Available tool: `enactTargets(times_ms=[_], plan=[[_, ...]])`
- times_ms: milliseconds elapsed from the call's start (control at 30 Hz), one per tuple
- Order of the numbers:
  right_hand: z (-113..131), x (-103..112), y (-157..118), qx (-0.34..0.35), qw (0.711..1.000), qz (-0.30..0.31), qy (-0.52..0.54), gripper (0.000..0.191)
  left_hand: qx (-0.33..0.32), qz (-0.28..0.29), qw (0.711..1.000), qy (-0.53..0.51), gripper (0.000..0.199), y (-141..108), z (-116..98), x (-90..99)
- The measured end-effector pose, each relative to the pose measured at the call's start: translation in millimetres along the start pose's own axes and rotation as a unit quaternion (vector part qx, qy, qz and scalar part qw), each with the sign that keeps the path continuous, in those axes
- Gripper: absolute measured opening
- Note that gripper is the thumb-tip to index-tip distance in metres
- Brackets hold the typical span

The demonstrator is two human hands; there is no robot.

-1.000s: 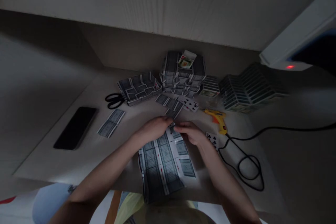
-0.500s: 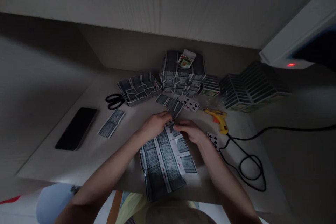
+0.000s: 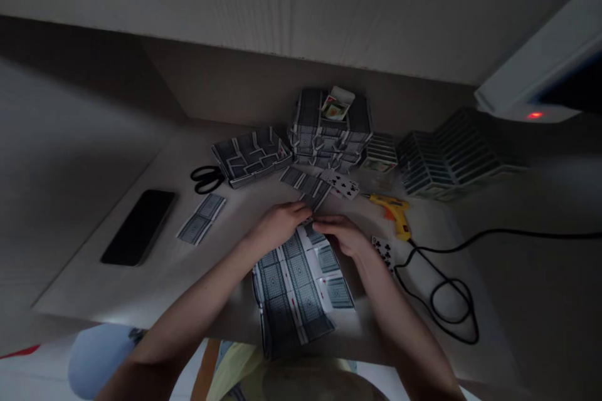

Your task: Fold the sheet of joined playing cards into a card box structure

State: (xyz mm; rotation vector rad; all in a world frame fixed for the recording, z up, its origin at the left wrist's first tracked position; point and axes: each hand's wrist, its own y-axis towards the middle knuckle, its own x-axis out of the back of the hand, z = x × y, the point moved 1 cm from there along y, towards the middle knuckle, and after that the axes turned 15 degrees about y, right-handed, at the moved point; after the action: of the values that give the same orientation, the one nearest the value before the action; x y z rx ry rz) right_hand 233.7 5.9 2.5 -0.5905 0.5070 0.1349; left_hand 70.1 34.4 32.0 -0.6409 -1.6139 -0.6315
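Observation:
In front of me lies a panel of joined playing cards point(image 3: 294, 276), backs up, its near end reaching the table's front edge. My left hand point(image 3: 286, 222) is closed on the panel's far edge, thumb and fingers pinched together. Close beside it, my right hand point(image 3: 341, 232) pinches the same far edge at the right corner, its fingers stretched toward the left hand. A card's face shows faintly between the fingertips. Just beyond the hands, loose playing cards point(image 3: 305, 183) are spread, some face down and some face up.
A yellow glue gun point(image 3: 395, 213) with a looped black cable point(image 3: 454, 282) lies at right. Further back are a card-built tray point(image 3: 251, 160), a stacked card-built box point(image 3: 329, 131) and rows of card packs point(image 3: 451, 156). Scissors point(image 3: 207, 180) and a phone point(image 3: 140, 227) lie at left.
Both hands stay at the panel's far edge; the fingers of the right hand have straightened a little over the corner. The view has shifted slightly.

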Motion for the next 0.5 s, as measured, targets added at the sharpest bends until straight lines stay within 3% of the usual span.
enactTargets(times_ms=[200,500], plan=[[0.0,1.9,-0.1,0.006,1.0,0.002,-0.012,0.036,-0.009,-0.029,0.999,-0.02,0.025,-2.2,3.9,-2.9],[0.1,1.0,-1.3,0.002,1.0,-0.002,-0.022,0.033,-0.008,-0.036,0.997,0.072,0.024,-1.3,0.6,-2.3]])
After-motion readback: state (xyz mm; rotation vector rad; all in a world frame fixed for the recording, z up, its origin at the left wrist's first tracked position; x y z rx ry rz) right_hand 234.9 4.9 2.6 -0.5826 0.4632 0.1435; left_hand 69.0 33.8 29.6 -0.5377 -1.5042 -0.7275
